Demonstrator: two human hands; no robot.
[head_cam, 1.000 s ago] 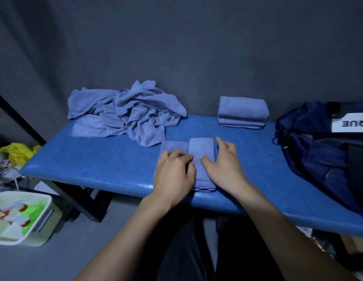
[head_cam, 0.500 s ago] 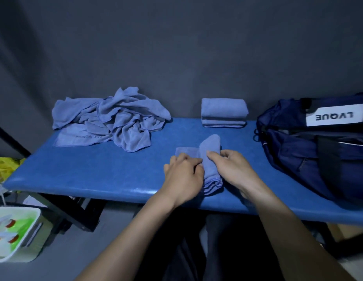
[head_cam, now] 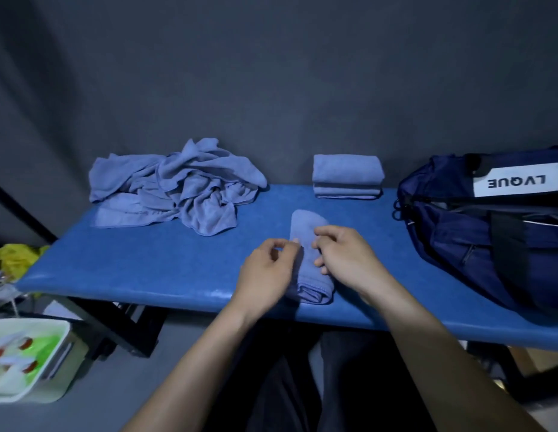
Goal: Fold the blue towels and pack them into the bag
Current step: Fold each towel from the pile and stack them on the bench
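At the near edge of the counter (head_cam: pixel 146 269), right in front of me, lies the folded towel (head_cam: pixel 308 232), a narrow bundle with its long axis running away from me toward the wall, near end almost at the counter lip. My left hand (head_cam: pixel 265 275) sits on its left flank, fingers curled, thumb and forefinger meeting at the towel's left edge; looks like a light pinch on the cloth, but I can't tell for sure whether there is fabric between them. My right hand (head_cam: pixel 343 260) lies over the right side, fingers loosely bent, fingertips touching the top layer near the middle, nothing clearly gripped.

So the towel is between both hands, both touching it or just about. Key relation: the stack of folded towels (head_cam: pixel 347 176) is straight ahead and a bit right, at the back of the counter against the wall, and the bag (head_cam: pixel 489 244) lies well off to the right, mouth open toward the counter. My right hand is the nearer one to both. Judgement: the fold looks finished or nearly so, and the coming move is a lift and carry to the right or forward-right. Since the bundle's long axis points away from me, gripping from both long sides should keep the layers from opening.

The unfolded pile of towels (head_cam: pixel 174 188) sits back left, well apart from the hands, nearer my left hand. Plenty still to fold.
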